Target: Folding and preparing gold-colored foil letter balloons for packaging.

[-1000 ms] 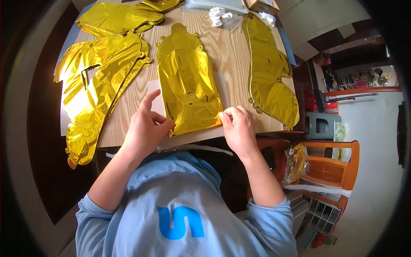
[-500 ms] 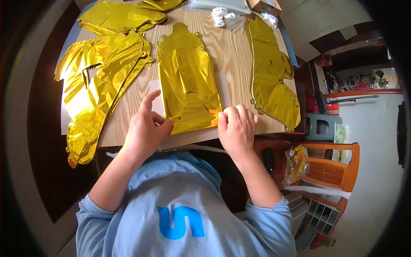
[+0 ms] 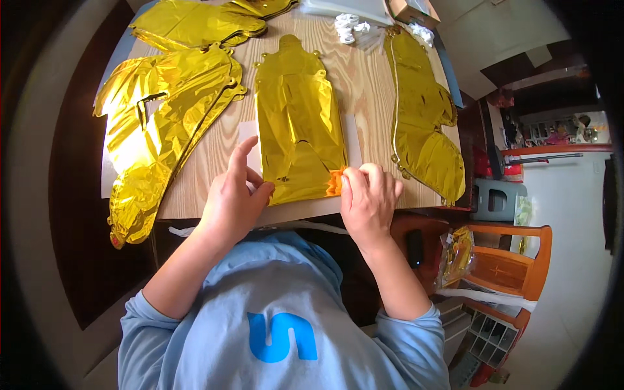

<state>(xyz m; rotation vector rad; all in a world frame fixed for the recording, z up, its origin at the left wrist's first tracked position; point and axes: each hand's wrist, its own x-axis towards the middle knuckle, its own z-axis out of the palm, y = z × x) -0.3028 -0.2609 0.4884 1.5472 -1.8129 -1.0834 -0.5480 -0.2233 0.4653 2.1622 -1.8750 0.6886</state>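
A flat gold foil balloon (image 3: 296, 117) with small tabs at its far end lies lengthwise in the middle of the table, its near edge toward me. At its near left corner, my left hand (image 3: 233, 195) has the thumb and a curled finger together on the foil, the index finger sticking up. My right hand (image 3: 372, 201) pinches the near right corner with thumb and bent fingers. Beside those fingers the foil is crinkled and glints orange. A pale sheet (image 3: 354, 140) shows from under the balloon on both sides.
More flat gold foil pieces lie on the wooden table (image 3: 364, 84): one at left (image 3: 169, 123), others at far left (image 3: 195, 26), one at right (image 3: 426, 123). Crumpled white bits (image 3: 349, 27) and a cardboard box (image 3: 413, 12) sit at the back. A wooden chair (image 3: 500, 260) stands at right.
The foil by my right fingers has gone from fairly smooth to crinkled. My left hand keeps nearly the same pose at its corner. The whole view has shifted slightly.
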